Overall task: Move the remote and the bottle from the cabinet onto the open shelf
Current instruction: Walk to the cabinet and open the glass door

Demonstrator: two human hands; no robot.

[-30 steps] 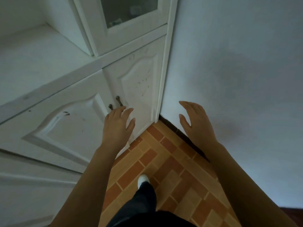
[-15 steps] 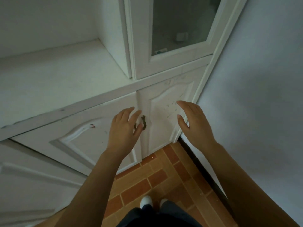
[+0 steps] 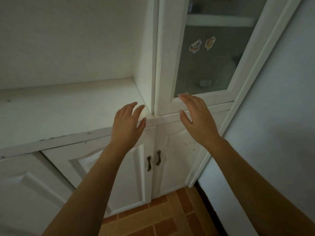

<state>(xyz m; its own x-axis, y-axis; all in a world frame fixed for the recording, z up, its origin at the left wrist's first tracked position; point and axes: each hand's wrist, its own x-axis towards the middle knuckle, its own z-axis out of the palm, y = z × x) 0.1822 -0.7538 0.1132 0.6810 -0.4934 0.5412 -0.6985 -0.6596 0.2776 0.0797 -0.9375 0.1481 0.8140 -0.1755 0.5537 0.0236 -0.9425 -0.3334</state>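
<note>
— Glass is what stands between us and the job: the upper cabinet door [image 3: 201,53] is shut, with a frosted pane, and our hands are both below it.

— Where are the remote and the bottle?

— We cannot pick them out. Behind the pane there are only dim shapes, one small pale block [image 3: 205,82] low down near the bottom rail; too blurred to name. We judge the things lie up and to the right of us, inside.

— And the hands?

— Both bare, fingers spread, holding nothing. Our left hand [image 3: 127,127] hovers over the front lip of the open shelf [image 3: 71,106], near the corner post. Our right hand [image 3: 196,116] is raised in front of the door's bottom rail, fingertips near the lower corner of the pane.

— So which one leads?

— The right, we think; it is the nearer to the door. No handle shows on this door, so we would likely pull at its frame edge. The shelf lies directly left of the cabinet, beside our left hand, so the carry should be short and sideways.
</note>
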